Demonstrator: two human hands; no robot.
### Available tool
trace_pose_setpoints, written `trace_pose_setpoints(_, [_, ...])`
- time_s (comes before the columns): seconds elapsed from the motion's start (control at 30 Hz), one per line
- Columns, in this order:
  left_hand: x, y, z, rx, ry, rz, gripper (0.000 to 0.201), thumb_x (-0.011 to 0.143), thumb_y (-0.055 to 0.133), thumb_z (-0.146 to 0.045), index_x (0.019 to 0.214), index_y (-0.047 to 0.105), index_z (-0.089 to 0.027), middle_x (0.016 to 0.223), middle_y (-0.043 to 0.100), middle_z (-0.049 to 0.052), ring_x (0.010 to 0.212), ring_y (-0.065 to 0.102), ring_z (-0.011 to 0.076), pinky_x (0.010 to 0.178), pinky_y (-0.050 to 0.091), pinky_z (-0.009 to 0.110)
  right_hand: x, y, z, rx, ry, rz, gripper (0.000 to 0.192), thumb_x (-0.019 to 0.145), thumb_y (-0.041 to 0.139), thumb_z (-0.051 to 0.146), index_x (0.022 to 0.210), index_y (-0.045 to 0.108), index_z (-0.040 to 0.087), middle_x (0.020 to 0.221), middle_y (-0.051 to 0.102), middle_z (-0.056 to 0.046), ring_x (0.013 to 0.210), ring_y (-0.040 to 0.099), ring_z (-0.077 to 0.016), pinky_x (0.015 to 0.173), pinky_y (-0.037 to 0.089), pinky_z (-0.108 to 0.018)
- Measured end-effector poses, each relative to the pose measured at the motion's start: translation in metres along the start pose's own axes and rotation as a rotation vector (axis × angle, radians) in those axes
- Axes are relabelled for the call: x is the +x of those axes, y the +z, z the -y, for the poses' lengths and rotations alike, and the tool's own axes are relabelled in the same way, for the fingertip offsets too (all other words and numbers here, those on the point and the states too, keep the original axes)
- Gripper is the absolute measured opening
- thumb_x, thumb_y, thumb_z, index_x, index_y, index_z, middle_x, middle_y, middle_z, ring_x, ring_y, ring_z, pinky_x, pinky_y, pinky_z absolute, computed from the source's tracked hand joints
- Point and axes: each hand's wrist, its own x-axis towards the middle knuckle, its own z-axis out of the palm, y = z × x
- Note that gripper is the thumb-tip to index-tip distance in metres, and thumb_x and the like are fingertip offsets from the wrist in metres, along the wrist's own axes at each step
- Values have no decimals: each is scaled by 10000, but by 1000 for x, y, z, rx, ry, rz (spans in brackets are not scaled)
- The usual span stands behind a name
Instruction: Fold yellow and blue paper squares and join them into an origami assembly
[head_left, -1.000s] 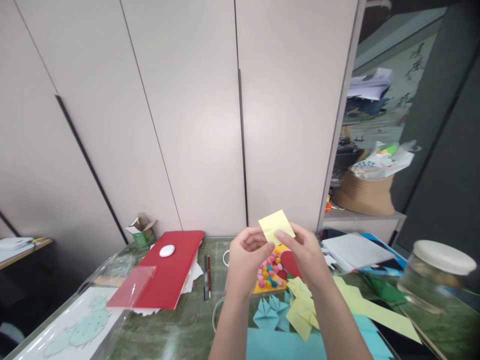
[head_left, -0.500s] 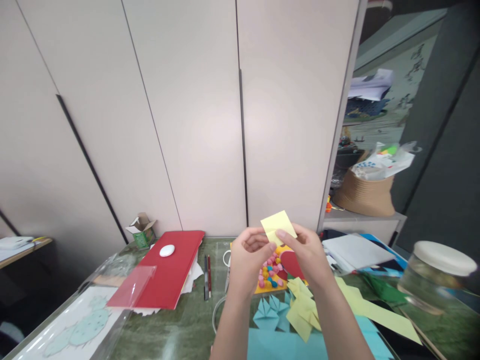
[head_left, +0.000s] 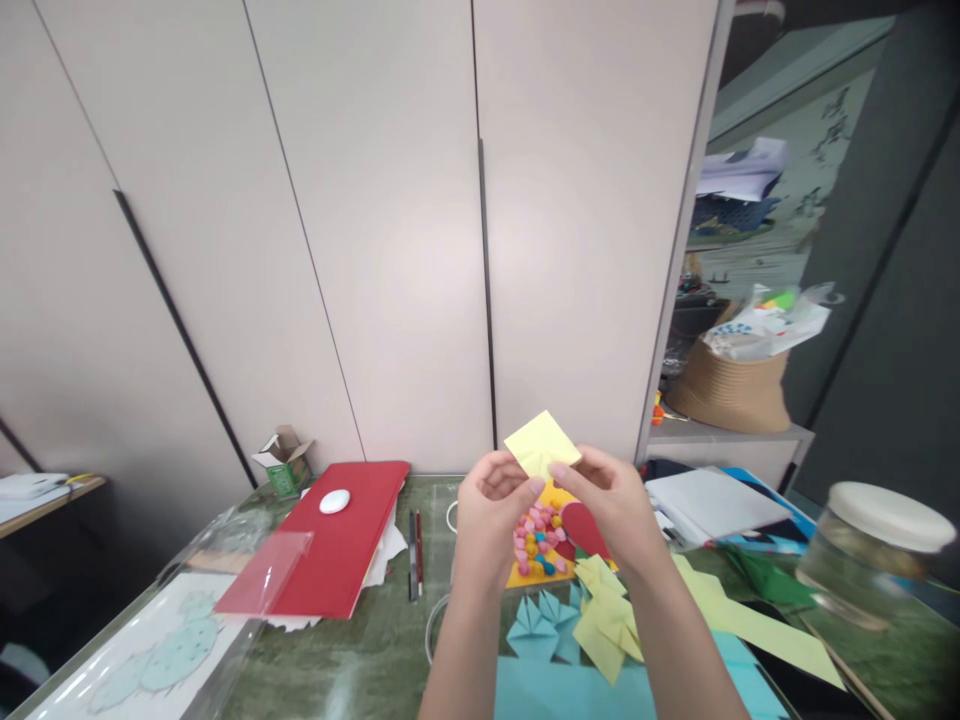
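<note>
The yellow paper (head_left: 541,440) is at two o'clock from the left hand (head_left: 486,510) and ten o'clock from the right hand (head_left: 613,503), both pinching it; below, folded blue papers (head_left: 531,634) lie toward six o'clock.

From where I stand, soft light falls palest midway across the cabinet doors (head_left: 375,250), sinking to gloom at both sides. The yellow paper (head_left: 541,442) looks bright. Glare streaks the plastic sleeve (head_left: 127,665); the far-right jar (head_left: 862,555) seems stretched, blurry.
</note>
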Motion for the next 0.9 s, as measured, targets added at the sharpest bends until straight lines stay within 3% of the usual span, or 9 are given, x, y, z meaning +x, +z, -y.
trace_pose_setpoints(0.27, [-2,1,-5,36,1,31,172,715,656,-181,876,626,-129,752,646,35,712,588,109,689,446,208,0,1,0,-56,-13,-24,160,750,581,309,706,566,156,640,531,7,655,489,-143,616,374,-258])
trace_pose_setpoints(0.53, [1,0,-3,90,9,-43,166,660,702,-155,794,611,-122,603,601,-18,589,546,70,612,418,178,1,0,-1,-65,-29,-11,181,758,576,318,669,547,162,656,553,1,664,496,-144,625,384,-260])
trace_pose_setpoints(0.9, [0,3,-2,-77,-47,-33,236,600,748,-151,792,617,-110,584,612,-18,570,555,73,609,422,186,0,2,-4,121,13,75,179,745,621,335,718,587,162,660,582,-3,702,546,-161,666,416,-271])
